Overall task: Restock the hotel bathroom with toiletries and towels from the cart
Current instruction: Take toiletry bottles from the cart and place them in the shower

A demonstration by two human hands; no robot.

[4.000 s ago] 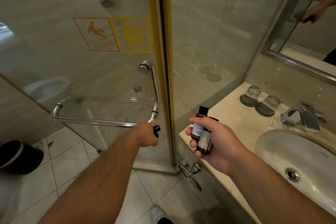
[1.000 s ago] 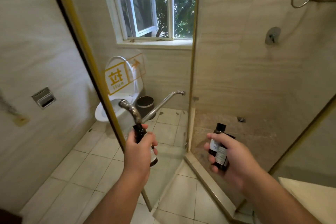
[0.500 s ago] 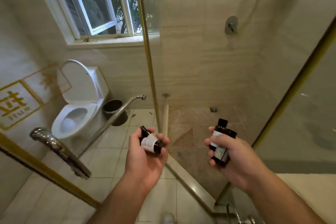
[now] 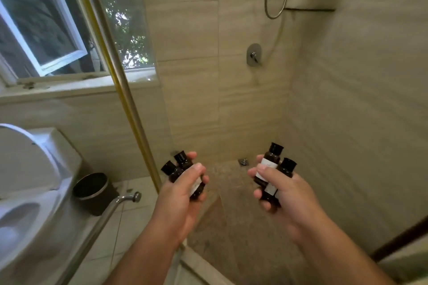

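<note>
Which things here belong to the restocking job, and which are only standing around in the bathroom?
Part of the job:
- left pair of bottles, gripped by the left hand
- right pair of bottles, gripped by the right hand

Only standing around:
- toilet
- waste bin
- window
- shower hose
- floor drain

Four small dark-brown toiletry bottles, black screw caps, white labels. Left pair [image 4: 176,171] gripped in left hand [image 4: 183,194], side by side and touching, caps tilted up and to the left, labels mostly hidden under the fingers. Right pair [image 4: 270,160] gripped in right hand [image 4: 286,195], near upright, caps leaning slightly right, one bottle set higher than the other, label bands showing between fingers. Pairs held in the air, apart from each other
</note>
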